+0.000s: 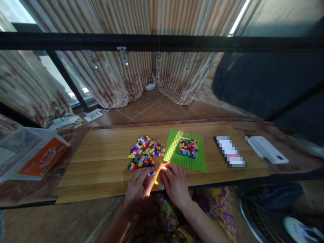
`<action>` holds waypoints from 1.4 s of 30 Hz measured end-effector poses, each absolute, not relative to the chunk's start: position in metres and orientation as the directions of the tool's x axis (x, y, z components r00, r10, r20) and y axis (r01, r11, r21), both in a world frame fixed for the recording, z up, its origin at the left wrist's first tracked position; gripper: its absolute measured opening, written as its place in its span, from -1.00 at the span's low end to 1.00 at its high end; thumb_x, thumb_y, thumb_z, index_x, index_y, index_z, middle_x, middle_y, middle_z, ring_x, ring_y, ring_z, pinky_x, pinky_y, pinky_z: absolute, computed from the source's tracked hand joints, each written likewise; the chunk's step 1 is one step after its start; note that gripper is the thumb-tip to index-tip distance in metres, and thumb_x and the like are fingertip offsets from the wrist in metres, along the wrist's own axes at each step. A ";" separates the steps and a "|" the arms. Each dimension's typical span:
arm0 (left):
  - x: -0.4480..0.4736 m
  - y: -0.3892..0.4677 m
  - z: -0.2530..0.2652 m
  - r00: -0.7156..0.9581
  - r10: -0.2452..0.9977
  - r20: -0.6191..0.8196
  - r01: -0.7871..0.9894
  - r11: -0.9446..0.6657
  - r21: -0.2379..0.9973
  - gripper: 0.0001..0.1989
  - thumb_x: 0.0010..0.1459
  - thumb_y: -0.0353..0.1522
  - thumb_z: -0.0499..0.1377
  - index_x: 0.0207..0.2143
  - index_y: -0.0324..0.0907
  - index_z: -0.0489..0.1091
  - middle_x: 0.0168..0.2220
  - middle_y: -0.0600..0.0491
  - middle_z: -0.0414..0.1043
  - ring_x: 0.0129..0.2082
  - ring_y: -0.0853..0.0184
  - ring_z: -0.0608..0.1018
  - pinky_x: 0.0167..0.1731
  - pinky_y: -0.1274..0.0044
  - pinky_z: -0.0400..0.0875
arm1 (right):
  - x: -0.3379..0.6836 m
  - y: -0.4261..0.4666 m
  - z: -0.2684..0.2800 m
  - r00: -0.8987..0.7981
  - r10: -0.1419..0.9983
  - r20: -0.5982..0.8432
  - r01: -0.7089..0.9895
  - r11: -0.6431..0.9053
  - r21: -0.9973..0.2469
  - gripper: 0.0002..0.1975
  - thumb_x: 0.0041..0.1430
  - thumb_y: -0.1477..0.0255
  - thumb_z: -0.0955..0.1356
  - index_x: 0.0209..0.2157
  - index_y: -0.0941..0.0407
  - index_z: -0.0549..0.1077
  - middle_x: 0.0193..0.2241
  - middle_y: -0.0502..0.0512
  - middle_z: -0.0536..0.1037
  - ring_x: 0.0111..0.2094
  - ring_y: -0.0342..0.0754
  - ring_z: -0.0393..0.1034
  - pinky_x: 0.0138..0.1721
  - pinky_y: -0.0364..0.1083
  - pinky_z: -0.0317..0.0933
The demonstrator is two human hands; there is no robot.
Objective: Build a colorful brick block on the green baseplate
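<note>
Between the thumb and fingers of my left hand (138,184) is a small toy brick (152,173), blue with a white part. My right hand (176,182) is just to the right, fingers bent together near the table top; whatever they hold, if anything, is hidden. A small yellow brick (156,183) lies on the table between my hands. Beyond my left hand spreads a pile of mixed coloured bricks (143,152). Past my right hand lies a green baseplate (174,138), bearing a squarish block built of many coloured bricks (188,147).
A phone (231,152), its screen blurred out, lies right of the baseplate on the wooden table (101,162). Farther right is a white device (268,149). A clear plastic box (32,153) with an orange label stands at the left. A dark bar (162,43) crosses beyond the table.
</note>
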State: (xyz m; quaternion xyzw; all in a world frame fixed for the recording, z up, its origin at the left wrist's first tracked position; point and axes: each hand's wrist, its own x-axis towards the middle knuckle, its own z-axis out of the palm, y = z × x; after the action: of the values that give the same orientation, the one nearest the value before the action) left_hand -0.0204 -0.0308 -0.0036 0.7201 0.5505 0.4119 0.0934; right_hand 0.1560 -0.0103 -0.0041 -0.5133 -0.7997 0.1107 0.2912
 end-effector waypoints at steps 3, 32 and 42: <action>-0.020 -0.031 -0.004 0.063 0.866 0.495 0.717 -0.384 0.581 -0.87 0.24 -0.36 0.09 -0.19 -0.16 0.39 -0.24 -0.03 0.48 -0.20 0.28 0.54 -0.16 0.46 0.49 | 0.158 -0.009 -0.005 -0.281 0.888 0.363 0.730 0.444 -0.520 -0.79 0.28 0.48 0.23 -0.15 0.05 0.46 -0.13 0.12 0.46 -0.09 0.03 0.28 -0.06 0.07 0.17; -0.022 -0.032 -0.005 0.105 0.877 0.469 0.714 -0.395 0.578 -0.83 0.25 -0.42 0.03 -0.15 -0.18 0.37 -0.21 -0.05 0.46 -0.18 0.28 0.50 -0.15 0.46 0.45 | 0.126 -0.010 0.011 -0.346 0.884 0.314 0.550 0.462 -0.696 -0.78 0.31 0.45 0.23 -0.11 0.03 0.47 -0.19 0.09 0.53 -0.15 -0.02 0.40 -0.11 -0.05 0.30; -0.023 -0.032 -0.005 0.110 0.871 0.480 0.700 -0.410 0.584 -0.84 0.25 -0.44 0.04 -0.14 -0.19 0.36 -0.22 -0.03 0.45 -0.18 0.30 0.49 -0.13 0.47 0.44 | 0.125 -0.010 0.013 -0.296 0.900 0.321 0.575 0.436 -0.692 -0.80 0.31 0.41 0.25 -0.32 0.05 0.50 -0.33 0.05 0.53 -0.25 -0.06 0.37 -0.19 -0.09 0.25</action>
State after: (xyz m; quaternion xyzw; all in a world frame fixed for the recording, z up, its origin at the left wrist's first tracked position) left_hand -0.0230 -0.0317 -0.0050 0.7373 0.5327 0.4018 0.1059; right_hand 0.1253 -0.0101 0.0131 -0.4783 -0.7711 0.2307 0.3513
